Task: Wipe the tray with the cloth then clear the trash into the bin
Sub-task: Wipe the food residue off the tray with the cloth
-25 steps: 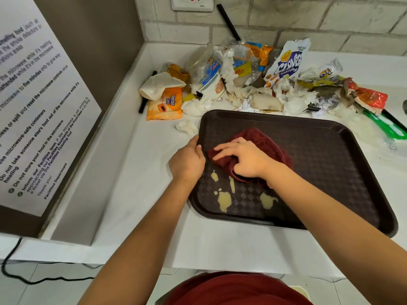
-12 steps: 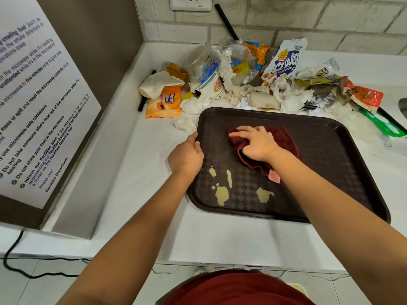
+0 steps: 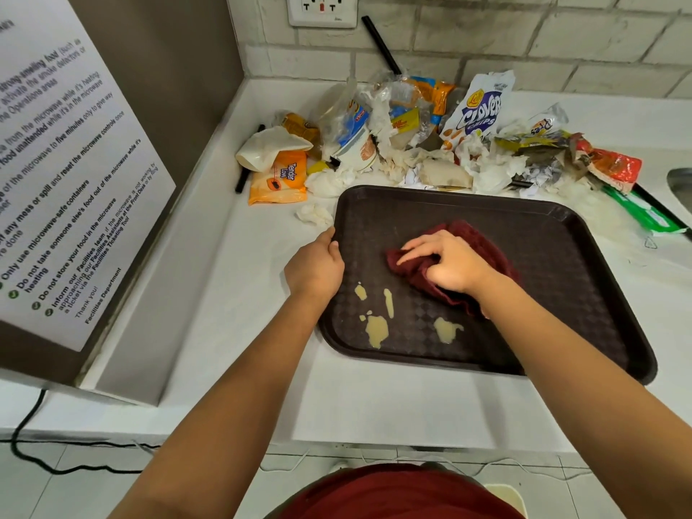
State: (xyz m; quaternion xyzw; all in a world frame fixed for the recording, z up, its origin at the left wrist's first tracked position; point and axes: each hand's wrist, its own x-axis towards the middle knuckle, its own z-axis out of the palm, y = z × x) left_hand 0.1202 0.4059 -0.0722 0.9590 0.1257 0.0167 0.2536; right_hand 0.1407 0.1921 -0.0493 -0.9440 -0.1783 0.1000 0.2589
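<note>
The right hand [image 3: 445, 262], fingers curled onto the maroon cloth [image 3: 468, 234] mid-tray, should sweep toward the yellowish spills [image 3: 376, 327] just below its fingertips, while the left hand [image 3: 316, 265] grips the brown tray [image 3: 561, 294] rim.

White countertop [image 3: 232, 331] runs into corner, raised lip along left and back edges
Back wall [image 3: 524, 43] pale painted brick; white double socket [image 3: 322, 9] set in it above counter
Brown panel [image 3: 157, 69] at left, carrying white printed notice [image 3: 63, 181] of microwave rules
Light tiled floor [image 3: 75, 481] below counter edge; black cable [image 3: 33, 436] trailing across it
Lighting even, soft, few shadows
</note>
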